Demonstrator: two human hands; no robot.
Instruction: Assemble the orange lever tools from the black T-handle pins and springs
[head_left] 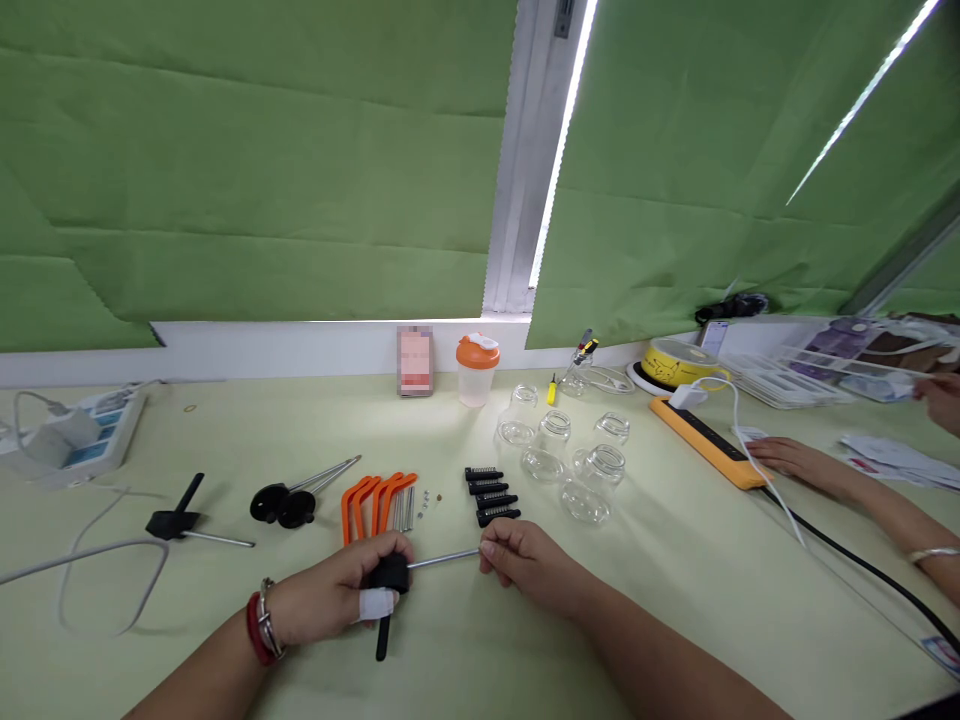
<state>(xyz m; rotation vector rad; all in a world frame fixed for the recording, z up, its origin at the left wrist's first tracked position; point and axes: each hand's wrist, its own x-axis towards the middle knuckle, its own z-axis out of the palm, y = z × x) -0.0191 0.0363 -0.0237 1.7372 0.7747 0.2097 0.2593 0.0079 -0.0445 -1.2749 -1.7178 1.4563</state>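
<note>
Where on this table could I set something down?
Bare patches: between the shaker cup and orange handles; between the glasses, orange power strip and right forearm. Crowded: just beyond both hands, where handles, metal rods and black clips sit close.

Table [300, 415]: pale green top, runs the full width of the scene. Far edge meets a low white wall strip [337, 350]. Above the strip, left and right: green window blinds [262, 160], horizontally creased, with zigzag-cut side edges. Between them, slightly right of centre: pale window frame [521, 190], dark latch [564, 18] near top. Bright light enters by a narrow slit along the frame; second slanting streak at upper right.
</note>
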